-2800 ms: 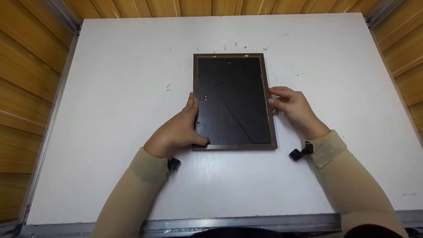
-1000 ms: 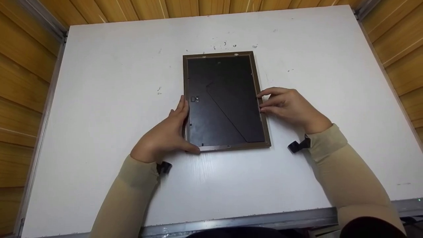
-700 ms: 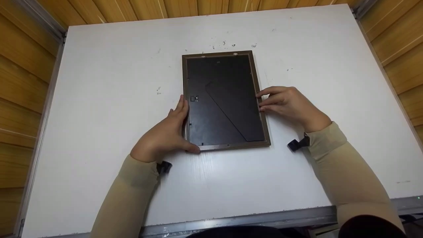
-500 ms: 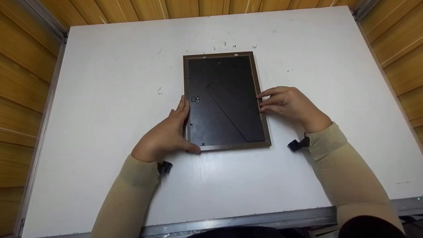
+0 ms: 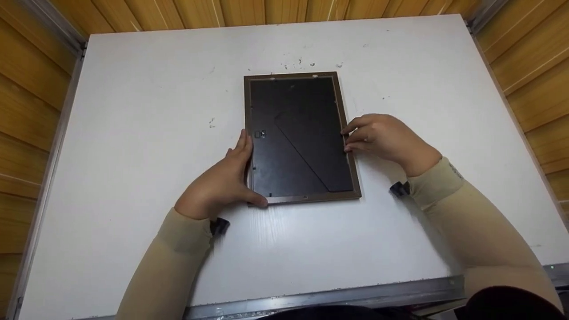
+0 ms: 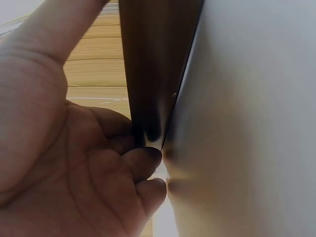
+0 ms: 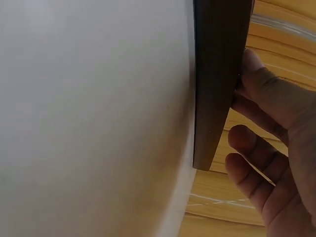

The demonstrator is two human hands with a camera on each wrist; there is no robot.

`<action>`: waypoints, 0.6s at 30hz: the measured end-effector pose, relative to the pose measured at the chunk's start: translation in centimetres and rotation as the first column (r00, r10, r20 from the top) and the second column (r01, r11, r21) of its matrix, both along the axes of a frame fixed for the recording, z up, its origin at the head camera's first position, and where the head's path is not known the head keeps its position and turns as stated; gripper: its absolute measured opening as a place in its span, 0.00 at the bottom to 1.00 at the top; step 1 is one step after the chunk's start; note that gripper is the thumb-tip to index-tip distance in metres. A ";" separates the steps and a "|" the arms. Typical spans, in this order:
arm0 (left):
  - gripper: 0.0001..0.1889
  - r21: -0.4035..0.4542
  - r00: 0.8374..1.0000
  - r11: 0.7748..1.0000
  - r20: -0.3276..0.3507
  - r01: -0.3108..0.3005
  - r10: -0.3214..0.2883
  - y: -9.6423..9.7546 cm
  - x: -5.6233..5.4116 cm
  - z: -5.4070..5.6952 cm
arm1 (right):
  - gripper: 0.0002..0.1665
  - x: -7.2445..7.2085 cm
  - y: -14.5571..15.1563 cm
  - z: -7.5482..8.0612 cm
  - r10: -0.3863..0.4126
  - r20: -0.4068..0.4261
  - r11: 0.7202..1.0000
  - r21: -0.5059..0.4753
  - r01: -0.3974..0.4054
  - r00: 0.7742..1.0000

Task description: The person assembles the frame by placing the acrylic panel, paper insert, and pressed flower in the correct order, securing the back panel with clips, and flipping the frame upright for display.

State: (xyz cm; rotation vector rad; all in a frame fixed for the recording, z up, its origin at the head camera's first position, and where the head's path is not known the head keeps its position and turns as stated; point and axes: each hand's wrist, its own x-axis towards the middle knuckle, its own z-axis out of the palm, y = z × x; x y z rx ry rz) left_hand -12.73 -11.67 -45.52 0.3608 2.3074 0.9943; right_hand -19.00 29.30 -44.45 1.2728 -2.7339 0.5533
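A picture frame (image 5: 306,142) with a brown rim lies back side up, its black backing board and folded stand flap facing me. A small metal hanger (image 5: 260,134) sits on the backing's left side. My left hand (image 5: 218,178) holds the lower left corner, thumb on the near rim and fingers along the left side; the left wrist view shows those fingertips against the rim. Bent fingertips of my right hand (image 5: 382,140) touch the inner edge of the right rim. In the right wrist view its thumb meets the rim and other fingers hang apart; any pinch there is hidden.
The frame lies on a white table (image 5: 146,133) with scuff marks beyond it. Wooden plank walls (image 5: 249,12) stand behind and at both sides. A metal rail (image 5: 329,295) runs along the near edge. Each wrist carries a small black camera (image 5: 220,226).
Since the earliest frame, my left thumb has shifted onto the near rim, and my right fingertips have moved onto the inner edge of the right rim. Lately my right wrist has turned slightly.
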 end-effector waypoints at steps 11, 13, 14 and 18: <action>0.90 -0.016 1.000 1.000 -0.012 0.002 -0.002 -0.3 0.1 0.2 | 0.07 -1.1 -2.7 2.7 0.132 -0.013 0.965 0.231 -0.126 0.991; 0.89 -0.017 1.000 1.000 -0.015 0.001 -0.002 -0.3 0.1 0.2 | 0.08 -1.1 -3.3 3.1 0.147 -0.026 0.949 0.284 -0.133 0.989; 0.89 -0.016 1.000 1.000 -0.014 0.000 0.000 -0.2 0.1 0.2 | 0.08 -1.1 -3.6 3.3 0.151 -0.033 0.941 0.311 -0.134 0.988; 0.89 -0.010 1.000 1.000 -0.011 0.005 -0.005 -0.1 0.1 0.2 | 0.11 -1.1 -4.6 4.1 0.166 -0.045 0.905 0.404 -0.134 0.985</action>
